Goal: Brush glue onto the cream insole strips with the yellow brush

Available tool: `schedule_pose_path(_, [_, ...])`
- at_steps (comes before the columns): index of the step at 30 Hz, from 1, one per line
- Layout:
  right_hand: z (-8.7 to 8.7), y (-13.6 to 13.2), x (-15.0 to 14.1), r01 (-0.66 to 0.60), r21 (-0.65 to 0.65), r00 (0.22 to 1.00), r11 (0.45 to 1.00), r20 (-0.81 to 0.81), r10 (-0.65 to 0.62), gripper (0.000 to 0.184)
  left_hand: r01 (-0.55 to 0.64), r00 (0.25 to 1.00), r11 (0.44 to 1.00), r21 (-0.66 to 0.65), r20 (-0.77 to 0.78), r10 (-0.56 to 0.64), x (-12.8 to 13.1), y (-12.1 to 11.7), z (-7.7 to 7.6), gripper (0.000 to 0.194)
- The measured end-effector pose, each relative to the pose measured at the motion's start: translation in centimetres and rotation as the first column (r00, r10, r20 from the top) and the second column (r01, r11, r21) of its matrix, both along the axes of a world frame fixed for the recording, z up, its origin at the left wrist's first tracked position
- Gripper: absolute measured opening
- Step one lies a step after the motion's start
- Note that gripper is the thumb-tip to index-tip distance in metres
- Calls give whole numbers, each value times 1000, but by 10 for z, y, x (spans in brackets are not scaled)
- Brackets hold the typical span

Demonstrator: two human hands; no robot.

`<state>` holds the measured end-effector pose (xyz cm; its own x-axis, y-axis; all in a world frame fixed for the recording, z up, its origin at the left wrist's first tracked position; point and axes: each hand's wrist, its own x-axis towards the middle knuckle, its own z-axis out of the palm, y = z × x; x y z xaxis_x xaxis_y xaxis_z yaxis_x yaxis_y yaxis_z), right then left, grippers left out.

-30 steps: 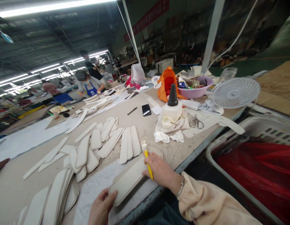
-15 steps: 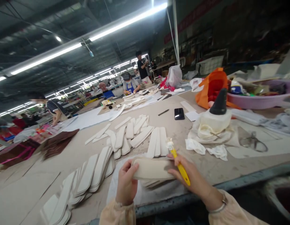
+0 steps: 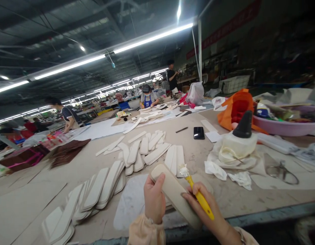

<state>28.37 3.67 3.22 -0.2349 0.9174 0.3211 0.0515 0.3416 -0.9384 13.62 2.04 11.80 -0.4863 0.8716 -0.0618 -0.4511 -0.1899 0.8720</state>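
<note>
A long beige piece with rounded ends (image 3: 174, 189) is tilted between my two hands, above the table's front edge. My left hand (image 3: 155, 197) is closed on its upper left end, thumb on top. My right hand (image 3: 205, 200) grips a yellow-handled brush (image 3: 202, 202), whose bristles carry white paste and point up and away. The right thumb also touches the beige piece near its lower end. Partly hidden below is a stack of similar pieces on a white sheet (image 3: 129, 204). More pale strips (image 3: 103, 183) lie in overlapping rows to the left and beyond.
At right are a white container with a black cone (image 3: 244, 126), crumpled tissues (image 3: 240, 179), scissors (image 3: 282, 172), an orange bag (image 3: 236, 105) and a purple basin (image 3: 282, 127). A phone (image 3: 198, 133) lies further back. Co-workers (image 3: 148, 98) are at the far tables.
The beige piece has turned from nearly level to a slant, its right end now lower and nearer me. Both hands shifted slightly right, and the camera view tilted up.
</note>
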Motion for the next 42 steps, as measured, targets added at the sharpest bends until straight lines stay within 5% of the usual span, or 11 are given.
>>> schedule_pose_path(12, [6,0,-2,-4,-38,999,999,-43,3,26,-15,999,999,-32,37,16,-9,9,0,34])
schedule_pose_path(18, [11,8,13,-29,-128,994,991,-112,15,26,-144,971,987,-75,181,156,-41,22,8,21])
schedule_pose_path(24, [6,11,9,65,-91,998,994,-10,-66,31,-201,942,970,-134,244,229,-61,31,0,15])
schedule_pose_path(34, [5,13,6,127,-89,992,988,15,-126,28,-59,958,986,-157,269,100,-31,12,-30,32])
schedule_pose_path(42, [0,14,7,173,-46,981,984,98,-168,30,-79,943,993,-88,316,103,-29,10,-27,27])
